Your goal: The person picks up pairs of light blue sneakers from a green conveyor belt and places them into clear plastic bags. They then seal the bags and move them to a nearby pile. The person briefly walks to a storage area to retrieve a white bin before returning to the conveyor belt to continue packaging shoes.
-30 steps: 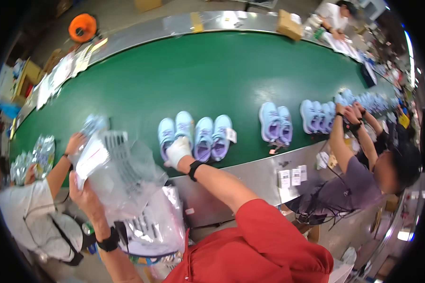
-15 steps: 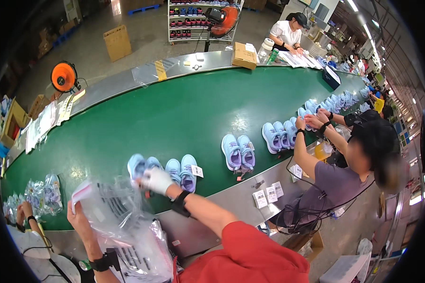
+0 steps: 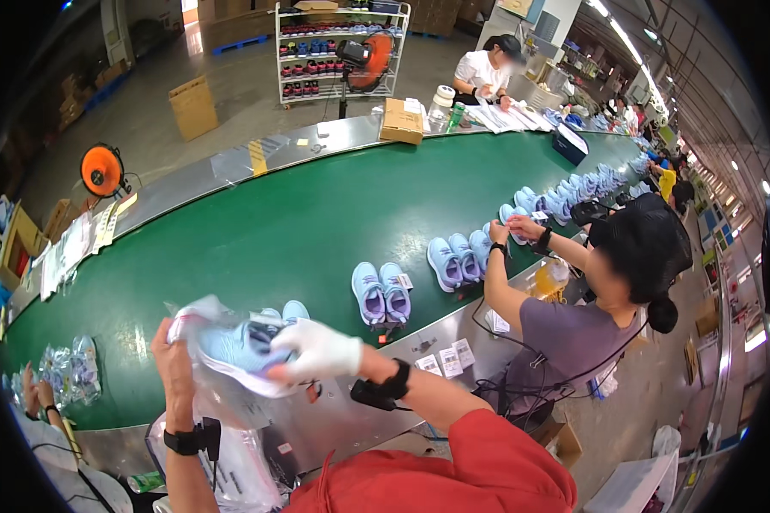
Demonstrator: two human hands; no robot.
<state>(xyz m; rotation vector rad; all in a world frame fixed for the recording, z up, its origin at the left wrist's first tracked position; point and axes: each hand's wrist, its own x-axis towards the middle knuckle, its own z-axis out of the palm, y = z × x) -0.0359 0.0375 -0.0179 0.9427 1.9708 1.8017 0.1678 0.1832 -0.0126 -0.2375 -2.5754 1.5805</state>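
We hold a clear plastic bag (image 3: 198, 329) above the near edge of the green conveyor belt (image 3: 257, 231). Our left hand (image 3: 173, 359) grips the bag's left edge with fingers closed on the film. Our right hand (image 3: 316, 349), in a white glove, curls closed around a light blue sneaker (image 3: 235, 346) lying partly inside the bag. Another pair of blue sneakers (image 3: 382, 292) stands on the belt just beyond, and a co-worker (image 3: 573, 316) to our right handles a shoe.
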